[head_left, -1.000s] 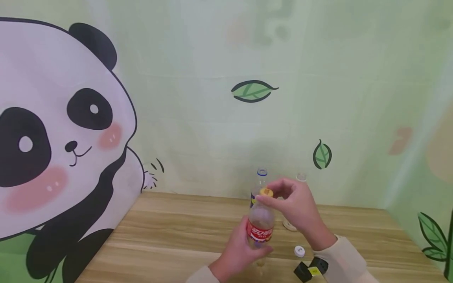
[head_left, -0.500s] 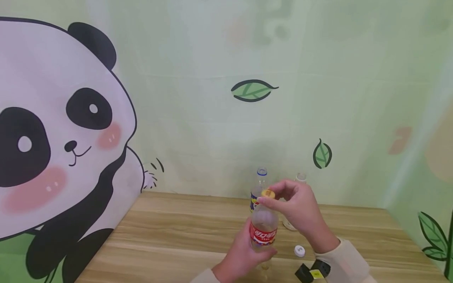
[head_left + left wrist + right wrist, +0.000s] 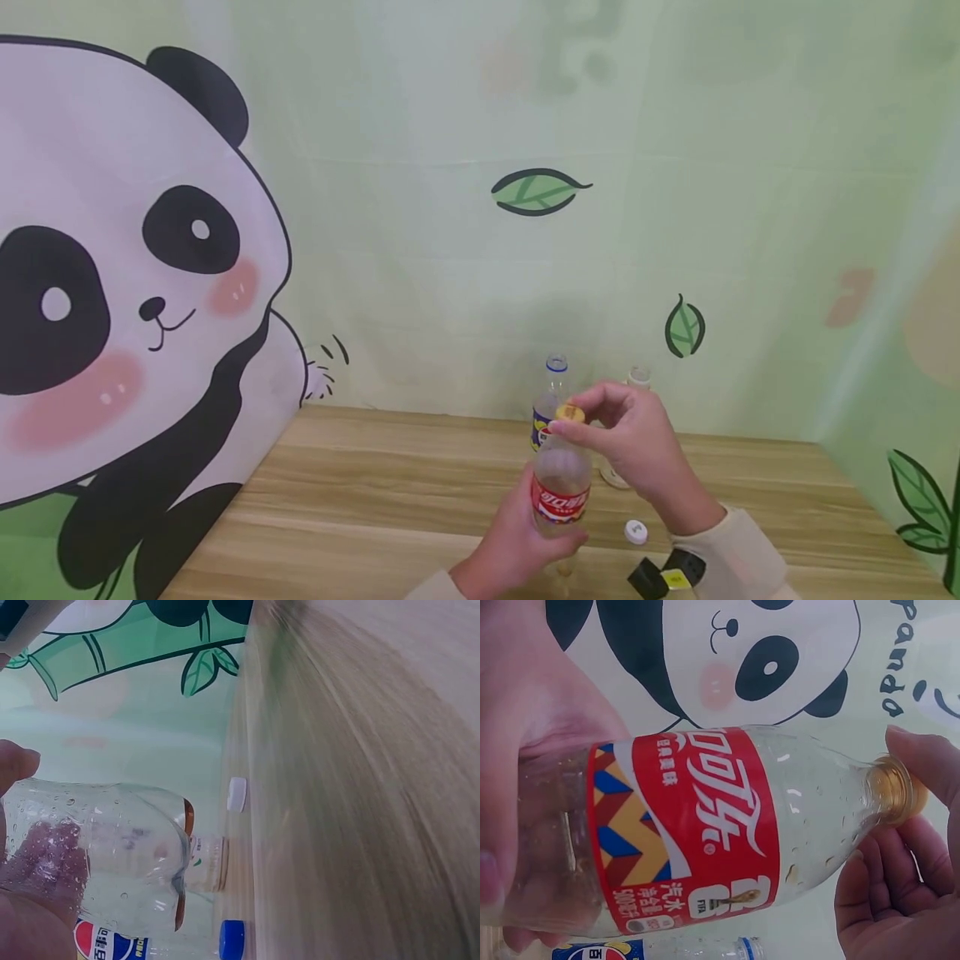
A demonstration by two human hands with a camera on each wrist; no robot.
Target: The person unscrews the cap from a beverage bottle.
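A clear plastic Coca-Cola bottle (image 3: 561,467) with a red label is held up off the table, slightly tilted. My left hand (image 3: 517,529) grips its lower body, the fingers wrapped round it below the label. At the top, a yellow cap (image 3: 570,413) sits on the bottle's mouth, and my right hand (image 3: 637,442) pinches it between thumb and fingers. The right wrist view shows the thumb against the cap (image 3: 909,791), with the other fingers curled at its far side. Water drops cling inside the bottle, which looks nearly empty.
Behind the held bottle stands an uncapped Pepsi bottle (image 3: 542,423) with a blue neck ring. Another bottle (image 3: 638,377) is partly hidden by my right hand. A white cap (image 3: 636,532) and a blue cap (image 3: 232,940) lie on the wooden table (image 3: 360,483).
Both hands have shifted slightly to the right and down together with the bottle. The right hand's pinch on the cap persists throughout.
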